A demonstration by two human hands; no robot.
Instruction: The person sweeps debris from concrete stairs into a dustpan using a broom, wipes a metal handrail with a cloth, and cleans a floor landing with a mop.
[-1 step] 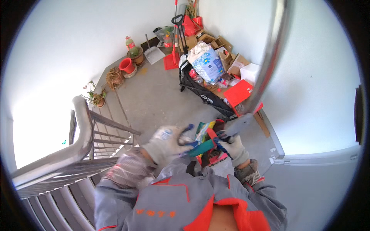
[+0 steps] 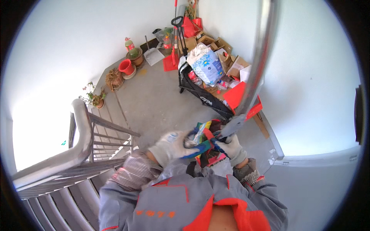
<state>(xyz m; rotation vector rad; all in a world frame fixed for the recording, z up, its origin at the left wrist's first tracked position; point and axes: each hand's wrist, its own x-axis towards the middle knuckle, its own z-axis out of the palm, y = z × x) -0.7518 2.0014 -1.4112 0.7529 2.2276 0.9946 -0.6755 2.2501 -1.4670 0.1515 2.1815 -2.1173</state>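
Observation:
My left hand [image 2: 172,146], in a white knitted glove with a blue palm, has its fingers closed at the green edge of a colourful open bag [image 2: 201,135]. The bag has red, yellow and green parts and hangs in front of my waist. My right hand [image 2: 233,149], gloved alike, is closed at the bag's red strap [image 2: 208,134] and the lower end of a long shiny pole. A grey flat piece [image 2: 233,125] forms that end; the pole [image 2: 257,61] rises past the upper right. The right fingertips are partly hidden. Dark, unclear contents show inside the bag.
A black folding cart [image 2: 202,94] holds a blue-flowered white bag [image 2: 206,65], bottles and cardboard boxes [image 2: 238,65]. Potted plants [image 2: 114,79], a grey dustpan [image 2: 153,56] and a red dustpan [image 2: 169,62] stand by the wall. A stair railing [image 2: 83,131] and steps are at left.
My left hand has moved right, and its spread fingers have closed at the bag's green edge. The pole has tilted slightly left at the top. My right hand has shifted only slightly.

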